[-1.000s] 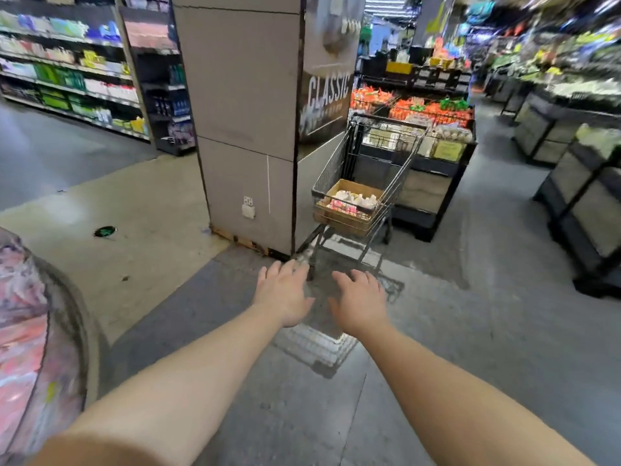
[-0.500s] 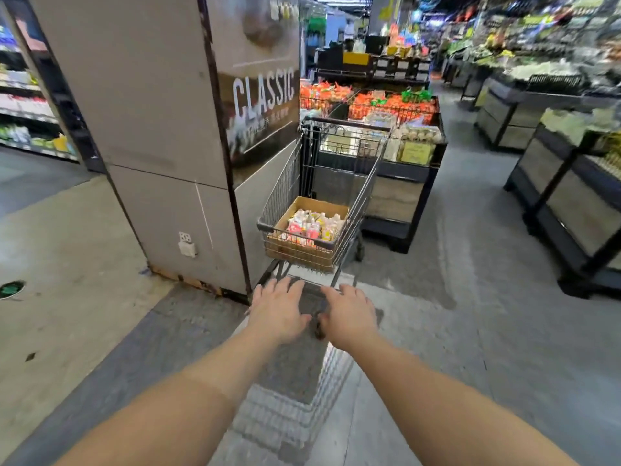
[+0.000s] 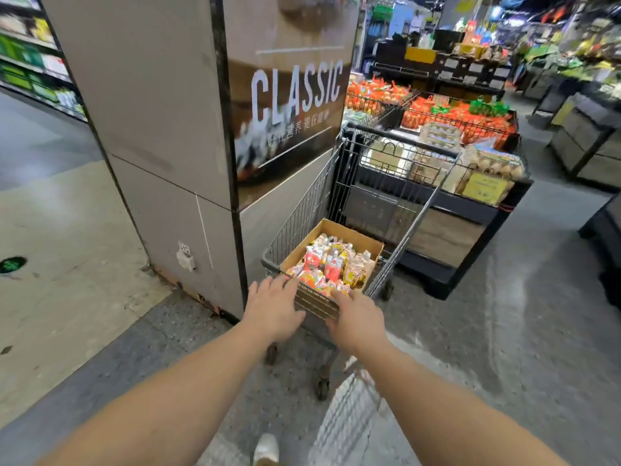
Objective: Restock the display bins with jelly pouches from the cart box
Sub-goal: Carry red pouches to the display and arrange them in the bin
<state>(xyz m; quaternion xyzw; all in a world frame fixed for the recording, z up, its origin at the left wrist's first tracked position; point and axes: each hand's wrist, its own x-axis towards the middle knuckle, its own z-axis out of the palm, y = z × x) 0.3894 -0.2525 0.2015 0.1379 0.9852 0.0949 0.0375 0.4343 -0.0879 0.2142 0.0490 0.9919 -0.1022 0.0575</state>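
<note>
Grey store floor (image 3: 504,331), cart (image 3: 302,210) beside pillar (image 3: 151,129); both hands' grip wide, perhaps touching cart box (image 3: 353,235)

A supermarket: a wire cart (image 3: 336,210) stands by a pillar (image 3: 161,129) with a "CLASSIC" ad (image 3: 295,92), stocked shelves (image 3: 30,62) run along the left aisle, and produce bins (image 3: 460,116) with a yellow price tag (image 3: 484,188) fill the floor beyond.
</note>
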